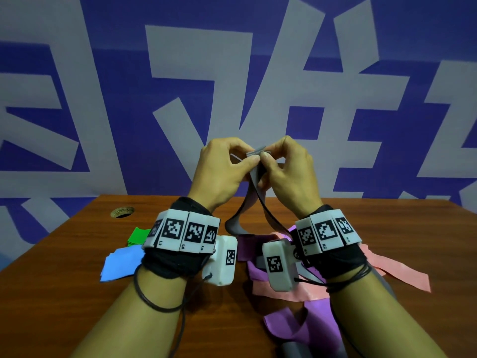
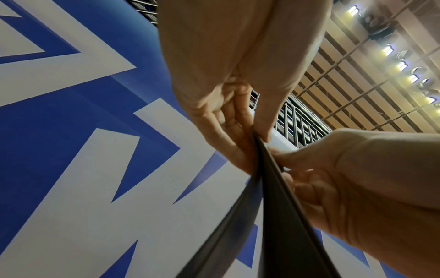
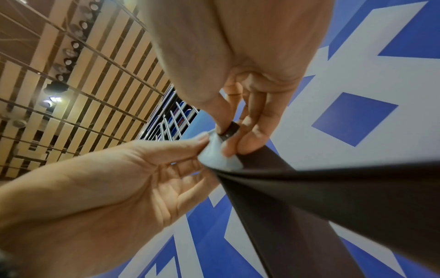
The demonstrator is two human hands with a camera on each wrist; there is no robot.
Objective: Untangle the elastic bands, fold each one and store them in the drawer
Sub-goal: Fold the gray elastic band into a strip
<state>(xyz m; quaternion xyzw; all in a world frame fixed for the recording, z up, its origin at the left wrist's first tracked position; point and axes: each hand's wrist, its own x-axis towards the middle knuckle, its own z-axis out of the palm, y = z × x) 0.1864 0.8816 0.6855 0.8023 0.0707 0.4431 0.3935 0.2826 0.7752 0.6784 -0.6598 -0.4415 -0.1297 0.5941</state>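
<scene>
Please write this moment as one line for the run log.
both hands pinch grey band end, raised | left hand | right hand | pink, purple bands on table

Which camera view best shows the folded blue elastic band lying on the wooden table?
The head view: the folded blue elastic band lies flat on the wooden table, partly hidden by the left wrist. Both wrist views point upward at the wall and ceiling, so neither shows it.

head: dim, bluish | wrists: glare from ceiling lights (image 2: 402, 65) | edges warped | near band (image 3: 333, 197) blurred
</scene>
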